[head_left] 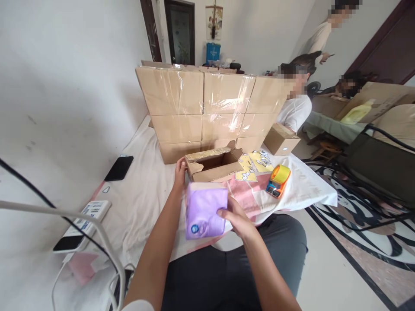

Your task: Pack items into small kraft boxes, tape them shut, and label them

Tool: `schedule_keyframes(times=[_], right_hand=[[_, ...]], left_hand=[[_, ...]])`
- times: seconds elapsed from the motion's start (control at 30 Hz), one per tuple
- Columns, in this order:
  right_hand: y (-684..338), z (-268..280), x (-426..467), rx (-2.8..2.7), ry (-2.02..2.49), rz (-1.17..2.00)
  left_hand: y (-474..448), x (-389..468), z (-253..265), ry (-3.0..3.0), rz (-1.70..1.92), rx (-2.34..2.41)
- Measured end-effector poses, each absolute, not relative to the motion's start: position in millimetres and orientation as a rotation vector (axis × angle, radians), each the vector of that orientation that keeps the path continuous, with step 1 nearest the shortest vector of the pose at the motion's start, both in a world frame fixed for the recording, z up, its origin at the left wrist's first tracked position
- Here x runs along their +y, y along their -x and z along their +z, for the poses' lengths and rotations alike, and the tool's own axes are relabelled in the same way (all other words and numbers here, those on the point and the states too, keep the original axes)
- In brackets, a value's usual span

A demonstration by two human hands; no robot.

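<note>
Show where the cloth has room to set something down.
Free: the cloth between the black device and left hand, and its strip right of the tape dispenser. Crowded: around the open box, hemmed by stacked cartons and yellow cards.

Purple pack (205, 211), open carton (215, 173)
Pack at lower centre, round blue mark visible; carton at frame centre, flaps raised

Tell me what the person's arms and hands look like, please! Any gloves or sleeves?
The left hand and right hand wear no gloves, and I can't see a watch or bracelet. Both forearms are uncovered, with no clear markings. A whitish sleeve edge peeks in on the left arm; no sleeve shows on the right.
</note>
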State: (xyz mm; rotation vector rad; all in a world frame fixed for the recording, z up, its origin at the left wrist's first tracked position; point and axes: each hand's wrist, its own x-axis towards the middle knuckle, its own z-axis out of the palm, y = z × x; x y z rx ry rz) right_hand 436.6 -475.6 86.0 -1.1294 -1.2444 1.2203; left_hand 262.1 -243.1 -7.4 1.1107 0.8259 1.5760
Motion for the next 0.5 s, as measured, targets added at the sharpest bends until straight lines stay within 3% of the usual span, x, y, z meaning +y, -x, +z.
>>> schedule_keyframes(times=[0.1,0.27,0.5], right_hand=[[-435,85,-482,-0.924,1.035,1.146],[-439,108,-484,-0.879,1.084,0.798],[-428,110,-485,-0.751,1.056,0.787]], left_hand=[[-261,-249,-5,-1.145,1.601,0.83],[-260,-255,-1,-1.209,1.655,0.853],[-257,-293,20,-1.555,2.033,0.853]])
